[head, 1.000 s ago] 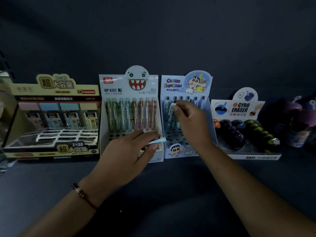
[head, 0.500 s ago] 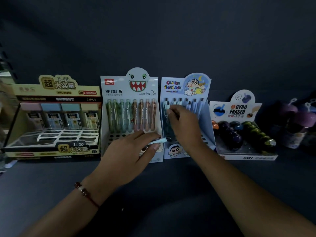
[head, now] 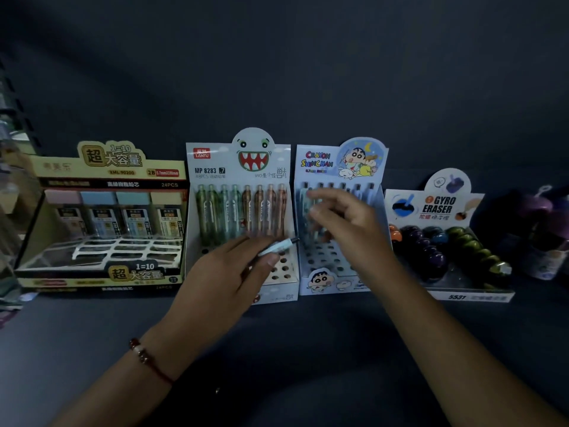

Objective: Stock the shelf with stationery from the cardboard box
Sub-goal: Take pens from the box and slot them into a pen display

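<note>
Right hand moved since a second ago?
Yes. The right hand has lifted off the pens, back toward the front of the blue cartoon pen display box, fingers now loose and holding nothing.

4 display boxes stand in a row on the shelf (head: pixel 92 349): 1 lead-refill box (head: pixel 101 217) showing 4 refill cases, 1 monster pencil box (head: pixel 240 167) with 8 pencils, 1 Crayon Shinchan pencil box (head: pixel 338 161), 1 Gyro Eraser box (head: pixel 437 208). 2 hands; 1 loose pencil (head: pixel 278 246).

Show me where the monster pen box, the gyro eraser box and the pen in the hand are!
monster pen box (head: pixel 254 158): head view, on its toothy monster face.
gyro eraser box (head: pixel 437 204): head view, on its printed name.
pen (head: pixel 278 247): head view, on its pale barrel.
</note>
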Tool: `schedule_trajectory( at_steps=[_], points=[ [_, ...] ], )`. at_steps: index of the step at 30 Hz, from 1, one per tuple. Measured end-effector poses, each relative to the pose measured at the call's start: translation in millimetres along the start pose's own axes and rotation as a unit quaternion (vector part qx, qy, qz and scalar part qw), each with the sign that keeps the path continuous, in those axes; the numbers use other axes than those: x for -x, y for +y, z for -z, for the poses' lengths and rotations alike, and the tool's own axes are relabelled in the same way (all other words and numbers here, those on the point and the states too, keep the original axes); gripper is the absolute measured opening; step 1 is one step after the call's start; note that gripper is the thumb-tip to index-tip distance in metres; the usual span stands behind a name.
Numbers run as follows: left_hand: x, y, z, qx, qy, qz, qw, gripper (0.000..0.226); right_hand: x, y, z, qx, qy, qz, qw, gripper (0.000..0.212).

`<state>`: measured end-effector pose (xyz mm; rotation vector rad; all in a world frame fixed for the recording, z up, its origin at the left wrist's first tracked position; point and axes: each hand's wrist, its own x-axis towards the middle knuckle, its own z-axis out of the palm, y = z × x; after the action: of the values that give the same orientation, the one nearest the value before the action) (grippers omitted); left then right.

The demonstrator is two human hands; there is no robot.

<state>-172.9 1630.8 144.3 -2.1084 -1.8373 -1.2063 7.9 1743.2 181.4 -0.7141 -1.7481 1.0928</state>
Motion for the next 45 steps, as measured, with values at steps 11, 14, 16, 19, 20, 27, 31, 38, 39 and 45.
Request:
schedule_trajectory(
  at_steps=[11,14,16,19,20,27,31,38,39,45],
  points=[
    [-4,9,2,0.112,0.052,0.062,0.990,0.026,16,-5,-27,-0.062,-0.133,-0.011,0.989,0.023],
    [-5,10,0,0.125,0.046,0.067,0.989,0.025,15,-6,-25,-0.068,-0.125,-0.014,0.990,0.021],
    [-5,9,1,0.119,0.057,0.071,0.989,0.028,14,-6,-21,-0.084,-0.117,-0.028,0.989,0.022],
    [-6,4,3,0.088,0.087,0.062,0.990,0.025,7,-6,-11,-0.132,-0.080,-0.060,0.986,0.022],
    [-6,4,4,0.085,0.097,0.059,0.990,0.022,4,-6,-6,-0.145,-0.066,-0.065,0.985,0.022],
    [-3,0,0,0.044,0.049,0.053,0.996,0.039,-11,-10,32,-0.195,0.078,-0.053,0.976,0.019],
    [0,5,-3,0.015,0.007,0.029,0.999,0.034,-18,-9,55,-0.132,0.158,-0.012,0.978,0.017],
    [-2,17,-15,-0.034,-0.019,-0.009,0.999,0.034,-23,-1,75,-0.041,0.207,0.030,0.977,0.015],
    [-3,19,-17,-0.047,-0.023,-0.024,0.998,0.037,-23,1,75,-0.024,0.208,0.033,0.977,0.015],
    [-22,36,-30,-0.086,-0.032,-0.097,0.991,0.040,-25,15,74,0.057,0.199,0.038,0.978,0.020]
  ],
)
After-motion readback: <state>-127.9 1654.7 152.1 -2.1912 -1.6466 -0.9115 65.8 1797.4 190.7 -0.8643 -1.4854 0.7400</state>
